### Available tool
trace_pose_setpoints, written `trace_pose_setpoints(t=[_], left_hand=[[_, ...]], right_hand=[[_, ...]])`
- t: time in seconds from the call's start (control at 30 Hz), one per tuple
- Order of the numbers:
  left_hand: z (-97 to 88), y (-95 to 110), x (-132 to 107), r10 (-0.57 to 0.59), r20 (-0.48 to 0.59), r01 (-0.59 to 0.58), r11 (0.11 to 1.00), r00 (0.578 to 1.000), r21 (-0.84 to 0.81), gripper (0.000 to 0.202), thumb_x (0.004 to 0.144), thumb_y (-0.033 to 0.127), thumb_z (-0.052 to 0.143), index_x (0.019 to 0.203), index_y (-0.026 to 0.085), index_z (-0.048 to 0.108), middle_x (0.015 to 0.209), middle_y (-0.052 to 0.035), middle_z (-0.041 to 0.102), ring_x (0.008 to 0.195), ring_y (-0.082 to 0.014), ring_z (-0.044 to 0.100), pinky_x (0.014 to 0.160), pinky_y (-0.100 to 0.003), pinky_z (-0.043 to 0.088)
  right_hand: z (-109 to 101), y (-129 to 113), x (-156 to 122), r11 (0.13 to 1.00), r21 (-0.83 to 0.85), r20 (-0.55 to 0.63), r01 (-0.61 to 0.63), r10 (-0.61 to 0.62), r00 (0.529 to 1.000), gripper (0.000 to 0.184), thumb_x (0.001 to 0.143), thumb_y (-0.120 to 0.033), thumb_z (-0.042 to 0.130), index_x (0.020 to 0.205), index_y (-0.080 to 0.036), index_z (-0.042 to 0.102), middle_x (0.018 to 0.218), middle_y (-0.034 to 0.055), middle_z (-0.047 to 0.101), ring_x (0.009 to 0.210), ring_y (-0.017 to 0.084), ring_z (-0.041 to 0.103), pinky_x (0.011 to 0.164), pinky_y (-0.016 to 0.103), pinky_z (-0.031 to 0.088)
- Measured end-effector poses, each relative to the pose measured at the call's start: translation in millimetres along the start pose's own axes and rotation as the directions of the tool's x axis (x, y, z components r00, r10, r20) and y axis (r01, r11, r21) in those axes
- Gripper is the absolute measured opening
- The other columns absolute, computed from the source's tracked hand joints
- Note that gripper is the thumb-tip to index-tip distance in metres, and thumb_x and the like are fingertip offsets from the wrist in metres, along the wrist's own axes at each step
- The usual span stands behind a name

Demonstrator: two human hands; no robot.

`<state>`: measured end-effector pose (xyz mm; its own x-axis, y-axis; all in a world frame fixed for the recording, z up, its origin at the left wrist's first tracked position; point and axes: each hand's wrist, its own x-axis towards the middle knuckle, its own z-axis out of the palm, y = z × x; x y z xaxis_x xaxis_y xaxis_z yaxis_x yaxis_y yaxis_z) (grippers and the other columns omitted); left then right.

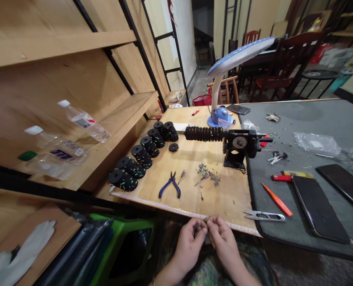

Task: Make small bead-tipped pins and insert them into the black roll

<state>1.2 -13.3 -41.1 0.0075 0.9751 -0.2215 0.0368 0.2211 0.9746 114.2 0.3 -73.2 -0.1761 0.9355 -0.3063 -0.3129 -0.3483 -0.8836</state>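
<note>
left hand (191, 242) and right hand (224, 240) meet at table edge (164, 207), open wood (219, 202) beyond.

Left hand (191, 243) and right hand (223, 238) were bare, forearms (170, 271) uncovered; dark, green-mottled fabric garment (212, 275) showed between.

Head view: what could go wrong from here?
The left hand and right hand meet by the front edge of the wooden table; any small part pinched there could drop.
The multicoloured beads lie loose, so a brush might scatter them.
The thread snips lie with tips towards the hands and could prick.
</note>
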Motion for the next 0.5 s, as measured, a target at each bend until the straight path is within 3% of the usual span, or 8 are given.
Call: trace_pose_setpoints(t=[0.2,0.3,0.5], left_hand=[[-7.6,1,1,-0.029,-0.069,0.024,0.997,0.997,-0.079,0.023,0.081,0.036,0.062,0.092,0.016,0.058,0.069,0.003,0.051,0.062,-0.0118,0.048,0.058,-0.022,0.038],[-11.6,-1,1,-0.029,-0.098,0.024,0.998,0.995,-0.053,0.023,0.084,0.038,0.058,0.094,0.018,0.057,0.063,0.0052,0.047,0.056,-0.011,0.044,0.054,-0.021,0.035],[-12.4,5,-1,0.089,-0.118,-0.073,0.989,0.989,0.132,0.017,0.086,0.034,0.055,0.094,0.019,0.058,0.083,-0.0031,0.062,0.078,-0.0185,0.058,0.073,-0.028,0.044]], right_hand=[[-3,-14,0,0.999,-0.041,0.006,-0.029,0.029,1.0,0.044,0.071,-0.063,0.063,0.072,-0.021,0.05,0.048,-0.012,0.029,0.042,0.008,0.023,0.041,0.02,0.018],[-4,-17,0,0.995,-0.101,0.02,-0.015,0.017,1.0,0.039,0.074,-0.058,0.063,0.074,-0.02,0.054,0.053,-0.0094,0.035,0.048,0.009,0.029,0.045,0.021,0.023],[-5,-8,-1,0.967,-0.248,0.119,0.062,-0.033,0.992,0.026,0.077,-0.043,0.063,0.069,-0.018,0.059,0.054,-0.0082,0.034,0.051,0.01,0.03,0.05,0.023,0.027]])
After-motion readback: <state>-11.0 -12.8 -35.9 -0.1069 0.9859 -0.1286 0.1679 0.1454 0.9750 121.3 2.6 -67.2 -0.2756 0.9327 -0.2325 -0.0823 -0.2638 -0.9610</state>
